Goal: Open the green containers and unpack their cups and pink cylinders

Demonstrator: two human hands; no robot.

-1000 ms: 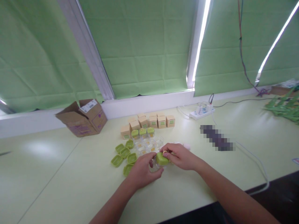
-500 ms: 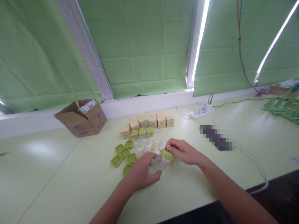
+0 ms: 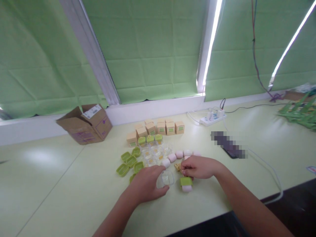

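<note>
My left hand (image 3: 150, 181) curls round a clear plastic cup (image 3: 167, 177) that lies tilted with its opening toward the right. To its right, my right hand (image 3: 198, 167) pinches at the top of a green lid (image 3: 186, 181) with a pale pink block (image 3: 187, 188) under it. Its fingertips partly hide the grip. Small yellow pieces (image 3: 177, 167) lie beside those fingers. Several pale pink blocks (image 3: 179, 154) form a curved row behind my right hand. Several clear cups (image 3: 156, 150) with yellow spots stand behind my left hand, and loose green lids (image 3: 131, 161) lie left of them.
Small cardboard boxes (image 3: 161, 127) stand at the back, with green-lidded cups (image 3: 150, 139) before them. An open carton (image 3: 86, 125) is at left. A power strip (image 3: 212, 119), a dark pixelated object (image 3: 228, 144) and a white cable (image 3: 268, 163) lie at right.
My right hand and the green lid with its pink block have moved right and toward me, away from the clear cup. The row of pink blocks now shows more fully.
</note>
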